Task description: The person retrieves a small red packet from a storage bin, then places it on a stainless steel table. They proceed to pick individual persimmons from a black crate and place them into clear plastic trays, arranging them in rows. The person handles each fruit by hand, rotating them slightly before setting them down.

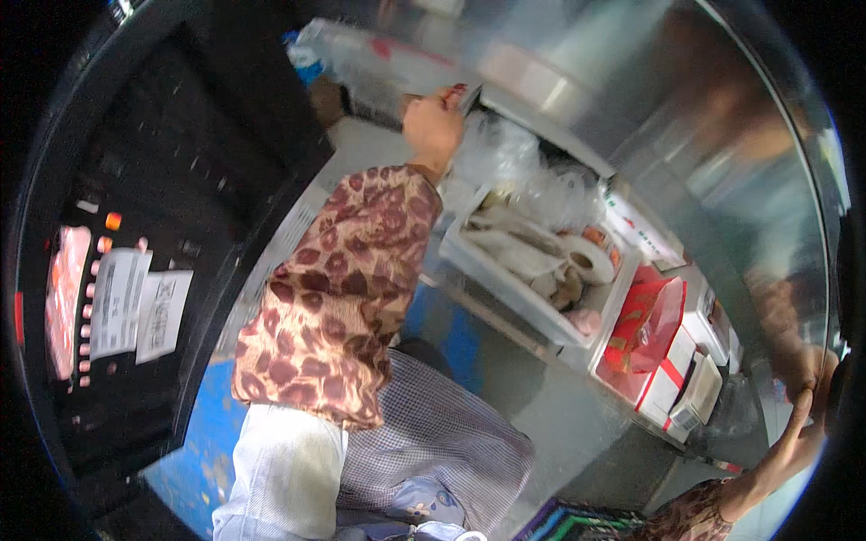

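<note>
My left hand (436, 128) reaches forward with its fingers curled closed, beside the rim of a white box and clear plastic bags (505, 153). What its fingers hold, if anything, is hidden. A spotted oversleeve (347, 288) covers that forearm. At the far right, my right hand (801, 431) lies at the edge of a large shiny panel (631, 72), its thumb against the reflective face and its other fingers partly hidden. Below the left hand stands a translucent bin (523, 307) with a white roll (591, 260) and crumpled pale items.
Right of the bin sit a red packet (645, 325) and small white boxes (699, 389). A black panel (135, 198) with paper labels (119, 302) rises on the left. A bottle with a blue wrapper (307, 59) lies at the far end. My checked apron (433, 433) shows below.
</note>
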Demonstrator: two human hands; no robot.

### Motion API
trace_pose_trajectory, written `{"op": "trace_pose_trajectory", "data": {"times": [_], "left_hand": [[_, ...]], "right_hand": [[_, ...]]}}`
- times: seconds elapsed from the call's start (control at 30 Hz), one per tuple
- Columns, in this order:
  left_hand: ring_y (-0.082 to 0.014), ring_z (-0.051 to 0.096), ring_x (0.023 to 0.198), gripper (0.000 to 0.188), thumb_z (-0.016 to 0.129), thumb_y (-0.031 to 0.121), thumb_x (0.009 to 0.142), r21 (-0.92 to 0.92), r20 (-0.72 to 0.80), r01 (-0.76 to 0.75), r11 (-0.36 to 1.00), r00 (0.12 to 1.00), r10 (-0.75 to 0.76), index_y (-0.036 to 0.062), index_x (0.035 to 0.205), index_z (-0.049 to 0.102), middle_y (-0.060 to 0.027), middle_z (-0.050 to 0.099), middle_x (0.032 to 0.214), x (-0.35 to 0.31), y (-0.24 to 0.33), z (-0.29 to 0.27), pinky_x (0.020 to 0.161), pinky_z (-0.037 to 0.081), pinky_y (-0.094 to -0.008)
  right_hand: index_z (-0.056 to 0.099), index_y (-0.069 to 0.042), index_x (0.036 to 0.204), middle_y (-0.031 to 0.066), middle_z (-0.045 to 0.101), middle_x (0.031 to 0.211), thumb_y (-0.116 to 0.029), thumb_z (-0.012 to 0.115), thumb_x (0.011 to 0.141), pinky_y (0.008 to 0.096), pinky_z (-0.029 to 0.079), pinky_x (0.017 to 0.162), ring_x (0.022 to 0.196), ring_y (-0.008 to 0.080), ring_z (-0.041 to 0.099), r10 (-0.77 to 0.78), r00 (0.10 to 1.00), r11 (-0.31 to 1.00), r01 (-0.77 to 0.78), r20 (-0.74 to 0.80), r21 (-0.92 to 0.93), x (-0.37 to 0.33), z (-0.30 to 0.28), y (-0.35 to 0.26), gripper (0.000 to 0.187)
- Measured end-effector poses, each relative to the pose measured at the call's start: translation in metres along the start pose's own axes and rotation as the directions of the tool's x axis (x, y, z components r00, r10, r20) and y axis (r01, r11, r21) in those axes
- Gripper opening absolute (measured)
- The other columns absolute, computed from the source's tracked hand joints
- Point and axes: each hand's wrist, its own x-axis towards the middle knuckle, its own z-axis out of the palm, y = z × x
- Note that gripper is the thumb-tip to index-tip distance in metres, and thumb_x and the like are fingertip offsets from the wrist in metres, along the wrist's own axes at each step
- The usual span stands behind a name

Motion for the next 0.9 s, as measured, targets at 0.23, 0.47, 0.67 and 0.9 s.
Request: {"op": "trace_pose_trajectory", "data": {"times": [0.23,0.47,0.67,0.9], "left_hand": [[-0.0304,0.062,0.073,0.021,0.056,0.016,0.093,0.386,0.096,-0.065,0.92,0.995,0.03,0.0079,0.106,0.07,-0.0133,0.069,0.088,0.103,-0.024,0.034,0.069,0.05,-0.0421],[-0.0298,0.063,0.076,0.02,0.059,0.015,0.091,0.454,0.116,-0.119,0.883,0.991,0.074,0.0057,0.106,0.07,-0.0139,0.069,0.09,0.133,-0.032,0.055,0.07,0.051,-0.0404],[-0.0292,0.065,0.078,0.021,0.062,0.015,0.089,0.407,0.127,-0.233,0.883,0.972,0.197,0.0038,0.105,0.069,-0.0144,0.069,0.092,0.082,0.002,0.038,0.07,0.051,-0.0389],[-0.0285,0.066,0.081,0.022,0.065,0.014,0.087,0.052,0.414,-0.56,0.827,0.766,0.492,0.0016,0.105,0.068,-0.015,0.069,0.094,-0.153,0.086,-0.008,0.07,0.052,-0.0372]], "right_hand": [[0.044,0.004,0.139,0.0212,0.047,0.14,-0.03,0.055,0.095,0.0408,0.029,0.112,0.131,0.0298,0.045,-0.014,0.995,0.999,0.018,-0.099,0.032,-0.015,0.014,-0.005,0.056],[0.048,0.006,0.133,0.022,0.043,0.14,-0.045,0.062,0.087,0.0422,0.024,0.112,0.133,0.0322,0.039,-0.121,0.981,0.989,0.107,-0.152,-0.097,-0.01,0.017,-0.02,0.07],[0.057,0.002,0.109,0.0164,0.053,0.101,-0.034,0.071,0.076,0.0422,0.039,0.088,0.097,0.0325,0.053,-0.141,0.988,0.99,0.142,-0.056,0.009,0.013,0.011,-0.039,0.051],[0.06,-0.006,0.1,0.0095,0.056,0.091,-0.036,0.08,0.067,0.0422,0.04,0.076,0.086,0.03,0.053,0.015,0.972,0.99,-0.047,0.234,0.131,0.039,-0.021,-0.051,0.049]]}}
